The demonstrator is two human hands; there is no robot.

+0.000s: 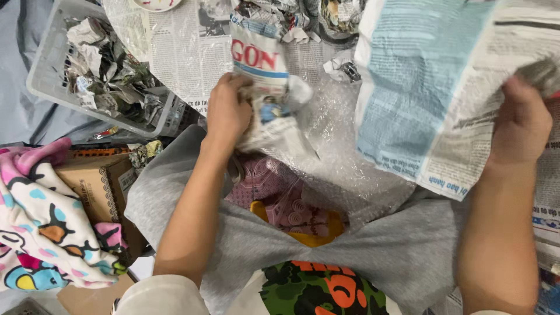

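My left hand (227,111) is closed on a newspaper-wrapped bundle (269,102), held over a sheet of clear bubble wrap (338,157). My right hand (522,119) grips the right edge of a large newspaper sheet (431,87), lifted up with a pale blue printed area facing me. A pink patterned cloth (280,195) and something orange-yellow lie on my lap below the bundle, between my grey-clad legs.
A grey plastic basket (49,70) full of crumpled newspaper stands at the upper left. More newspaper sheets (181,46) cover the floor ahead. A cardboard box (96,186) and a colourful cartoon-print blanket (46,227) sit on my left.
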